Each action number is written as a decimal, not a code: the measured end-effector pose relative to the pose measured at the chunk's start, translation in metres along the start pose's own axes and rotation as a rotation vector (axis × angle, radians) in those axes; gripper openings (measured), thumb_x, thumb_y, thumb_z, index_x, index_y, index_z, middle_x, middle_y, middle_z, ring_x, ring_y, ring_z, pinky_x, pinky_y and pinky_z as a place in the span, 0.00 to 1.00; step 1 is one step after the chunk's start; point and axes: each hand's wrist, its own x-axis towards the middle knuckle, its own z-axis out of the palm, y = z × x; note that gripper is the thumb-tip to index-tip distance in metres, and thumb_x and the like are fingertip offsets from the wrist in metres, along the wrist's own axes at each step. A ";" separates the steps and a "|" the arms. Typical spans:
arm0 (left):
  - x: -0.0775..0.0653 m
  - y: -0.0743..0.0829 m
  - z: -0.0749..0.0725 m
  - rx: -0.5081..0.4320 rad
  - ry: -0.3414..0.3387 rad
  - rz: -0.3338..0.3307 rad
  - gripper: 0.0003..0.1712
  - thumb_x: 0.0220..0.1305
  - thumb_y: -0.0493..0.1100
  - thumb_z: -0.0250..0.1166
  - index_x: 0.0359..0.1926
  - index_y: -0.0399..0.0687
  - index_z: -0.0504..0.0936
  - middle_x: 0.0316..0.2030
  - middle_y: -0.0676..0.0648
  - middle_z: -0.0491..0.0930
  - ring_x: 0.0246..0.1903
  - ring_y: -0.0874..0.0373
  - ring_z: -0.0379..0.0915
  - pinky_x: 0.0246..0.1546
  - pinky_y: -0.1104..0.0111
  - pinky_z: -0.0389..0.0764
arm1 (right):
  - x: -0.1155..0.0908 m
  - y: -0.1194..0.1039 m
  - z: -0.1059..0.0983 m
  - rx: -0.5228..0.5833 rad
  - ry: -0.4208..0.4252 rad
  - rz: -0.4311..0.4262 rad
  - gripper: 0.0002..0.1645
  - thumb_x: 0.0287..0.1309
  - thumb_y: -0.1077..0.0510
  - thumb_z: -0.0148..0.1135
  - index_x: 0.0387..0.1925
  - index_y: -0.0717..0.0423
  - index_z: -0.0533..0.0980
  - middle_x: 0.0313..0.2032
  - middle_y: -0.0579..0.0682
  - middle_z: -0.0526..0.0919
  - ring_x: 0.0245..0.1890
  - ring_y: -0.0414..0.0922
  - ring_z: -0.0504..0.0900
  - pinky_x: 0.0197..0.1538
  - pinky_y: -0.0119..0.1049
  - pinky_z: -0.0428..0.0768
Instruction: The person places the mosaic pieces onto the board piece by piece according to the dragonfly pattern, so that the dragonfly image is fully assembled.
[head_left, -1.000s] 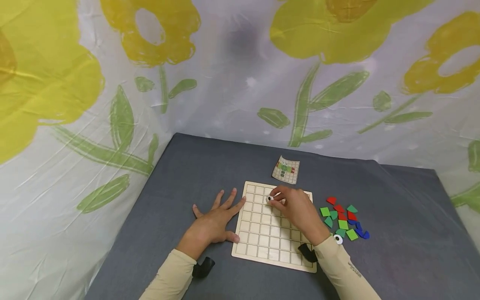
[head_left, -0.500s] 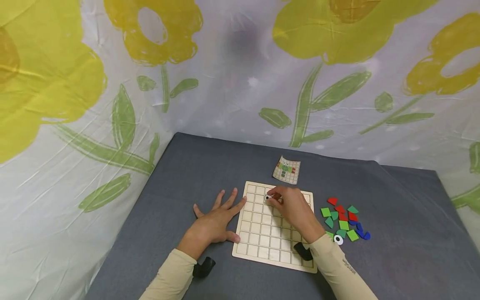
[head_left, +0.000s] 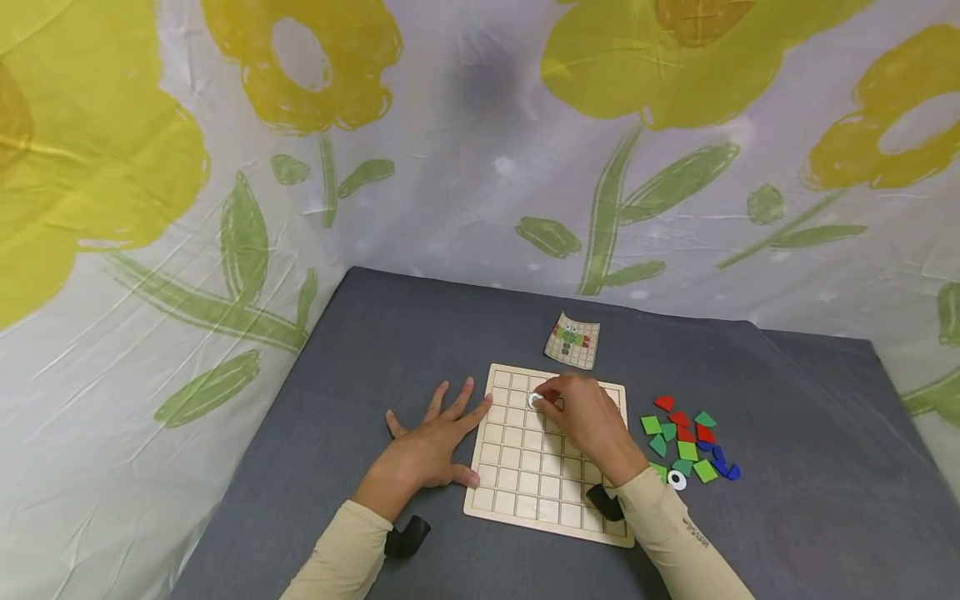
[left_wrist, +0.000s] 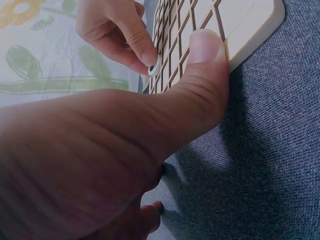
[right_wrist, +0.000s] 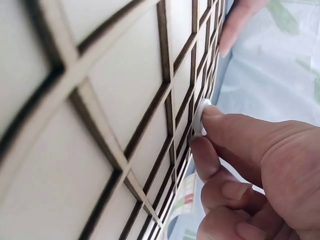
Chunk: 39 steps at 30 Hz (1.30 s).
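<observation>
Grid board (head_left: 530, 460), flat on the worktop (head_left: 405, 333), which extends past its left and right edges. Left hand (head_left: 431, 450): grip spread wide, thumb and one fingertip at the board's left edge. Right hand (head_left: 596, 421): grip narrowed, pinching a white disc (head_left: 534, 401) at the grid's far-side cells; seating unclear. Patterned card (head_left: 572, 342) lies beyond; coloured pieces (head_left: 687, 451) lie right.

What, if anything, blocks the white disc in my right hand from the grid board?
Nothing visible: your right hand pinches the white disc right at the grid board, with no other piece seen between. Your left hand touches the board's left edge, well clear.
</observation>
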 end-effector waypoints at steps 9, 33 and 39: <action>-0.002 0.002 -0.002 -0.013 -0.010 0.002 0.68 0.51 0.58 0.83 0.85 0.73 0.50 0.86 0.53 0.37 0.84 0.43 0.26 0.59 0.12 0.31 | -0.002 -0.002 0.001 -0.104 0.033 -0.046 0.11 0.61 0.51 0.79 0.41 0.53 0.92 0.34 0.44 0.84 0.29 0.40 0.83 0.29 0.37 0.81; -0.002 0.004 -0.004 0.017 -0.023 -0.017 0.66 0.52 0.59 0.81 0.85 0.74 0.50 0.86 0.56 0.34 0.84 0.45 0.25 0.61 0.13 0.32 | -0.017 0.001 -0.008 -0.217 0.071 -0.110 0.11 0.64 0.50 0.77 0.44 0.50 0.92 0.35 0.43 0.81 0.22 0.37 0.78 0.21 0.32 0.75; -0.003 0.005 -0.005 0.007 -0.025 -0.024 0.67 0.52 0.58 0.81 0.85 0.74 0.49 0.86 0.57 0.34 0.84 0.45 0.23 0.60 0.13 0.30 | -0.033 0.012 -0.021 -0.161 0.084 -0.045 0.12 0.66 0.50 0.75 0.46 0.51 0.91 0.34 0.44 0.80 0.19 0.36 0.73 0.17 0.31 0.69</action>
